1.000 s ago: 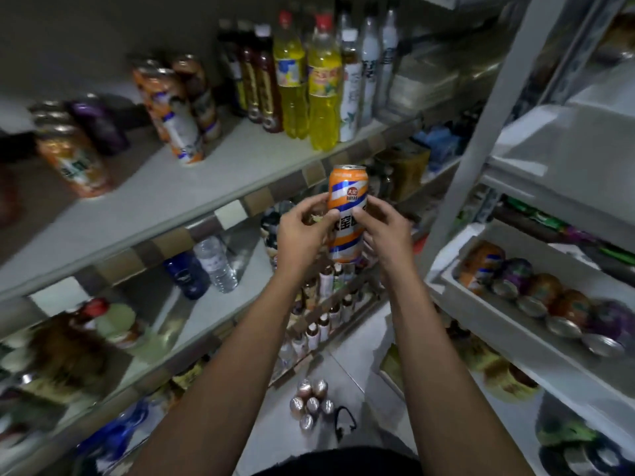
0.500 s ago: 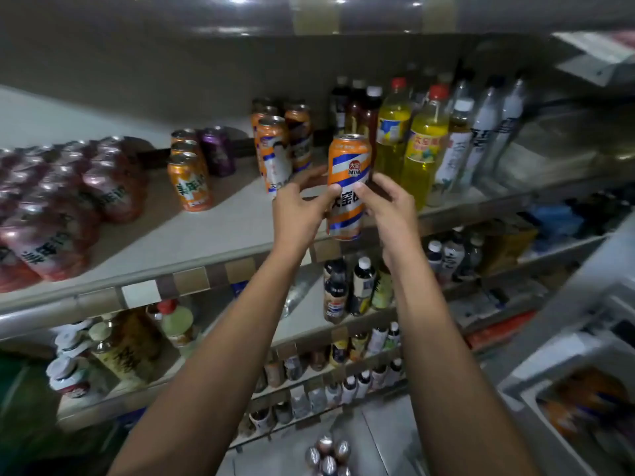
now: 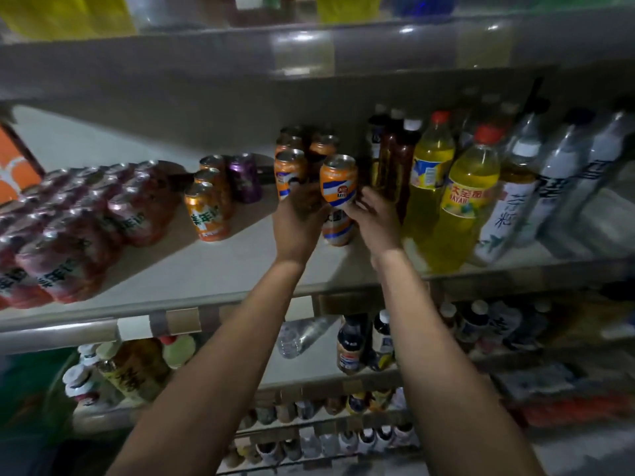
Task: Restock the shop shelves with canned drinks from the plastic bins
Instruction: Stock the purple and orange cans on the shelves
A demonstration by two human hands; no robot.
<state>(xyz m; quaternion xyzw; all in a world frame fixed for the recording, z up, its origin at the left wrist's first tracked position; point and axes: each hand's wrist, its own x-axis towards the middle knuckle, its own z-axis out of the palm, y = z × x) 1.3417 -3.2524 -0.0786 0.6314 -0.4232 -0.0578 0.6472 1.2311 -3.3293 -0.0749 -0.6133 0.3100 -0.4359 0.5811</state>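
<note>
Item, orange-and-blue can (image 3: 338, 187): I log it carried up from the front edge and in over the shelf board (image 3: 213, 269), now just right of the matching cans (image 3: 290, 170) and just left of the dark bottles (image 3: 391, 166). Left hand (image 3: 299, 221) and right hand (image 3: 372, 218) reach deeper with it, both gripping its sides. My view tilts higher, taking in the upper shelf (image 3: 171, 56).

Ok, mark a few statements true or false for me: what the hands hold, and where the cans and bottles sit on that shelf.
1. The left hand and right hand both hold the striped orange can. True.
2. Yellow drink bottles stand right of that can. True.
3. The purple can lies on its side. False: it stands upright beside orange cans.
4. The wrapped red can packs sit at the right end of the shelf. False: they are at the left end.
</note>
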